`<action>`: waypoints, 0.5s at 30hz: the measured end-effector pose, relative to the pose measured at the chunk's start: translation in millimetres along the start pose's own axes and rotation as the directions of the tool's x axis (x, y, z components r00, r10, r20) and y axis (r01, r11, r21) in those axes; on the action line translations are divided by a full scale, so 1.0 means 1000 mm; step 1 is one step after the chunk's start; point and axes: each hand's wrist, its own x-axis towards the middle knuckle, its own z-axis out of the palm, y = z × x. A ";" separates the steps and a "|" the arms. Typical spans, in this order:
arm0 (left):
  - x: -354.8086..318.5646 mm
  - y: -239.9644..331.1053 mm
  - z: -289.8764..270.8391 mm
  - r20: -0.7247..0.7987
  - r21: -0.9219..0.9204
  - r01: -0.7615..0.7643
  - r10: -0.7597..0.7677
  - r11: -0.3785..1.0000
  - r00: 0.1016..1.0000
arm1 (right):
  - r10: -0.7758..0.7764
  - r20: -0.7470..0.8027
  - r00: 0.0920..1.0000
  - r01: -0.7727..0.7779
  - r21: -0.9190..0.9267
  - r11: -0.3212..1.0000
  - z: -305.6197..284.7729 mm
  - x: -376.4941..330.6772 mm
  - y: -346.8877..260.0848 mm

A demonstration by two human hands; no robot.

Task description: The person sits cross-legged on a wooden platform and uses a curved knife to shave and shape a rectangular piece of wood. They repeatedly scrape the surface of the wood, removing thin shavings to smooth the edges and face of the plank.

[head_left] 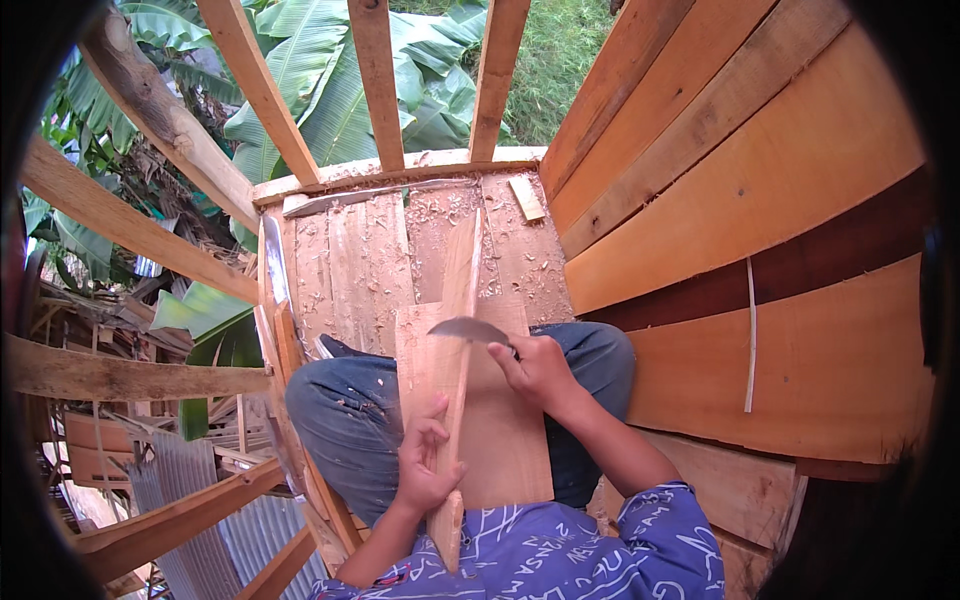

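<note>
A long narrow wooden board stands tilted on edge, running from my lap away from me. My left hand is closed round its near part, thumb and fingers on its left side. In my right hand is a knife, its handle mostly hidden in the grip. The broad curved knife blade lies across the upper edge of the narrow board, pointing left. Beneath both hands a wide flat board rests across my legs.
Wood shavings litter the plank floor. A small wood offcut lies at the far right corner. Slatted wooden rails border the far and left sides; a plank wall rises close on the right. Banana leaves hang beyond the rails.
</note>
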 end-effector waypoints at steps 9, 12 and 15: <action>-0.001 -0.002 0.000 -0.042 -0.115 0.019 -0.024 0.993 0.999 | 0.127 0.091 0.988 -0.137 0.107 0.985 -0.003 -0.008 0.009; 0.003 0.001 0.000 -0.040 -0.158 0.008 -0.015 0.987 0.999 | -0.127 0.157 0.979 0.130 -0.004 0.992 0.004 -0.028 -0.005; 0.007 0.003 0.006 -0.076 -0.162 0.024 -0.037 0.986 0.996 | -0.015 0.205 0.979 0.037 -0.104 0.994 0.000 -0.026 -0.013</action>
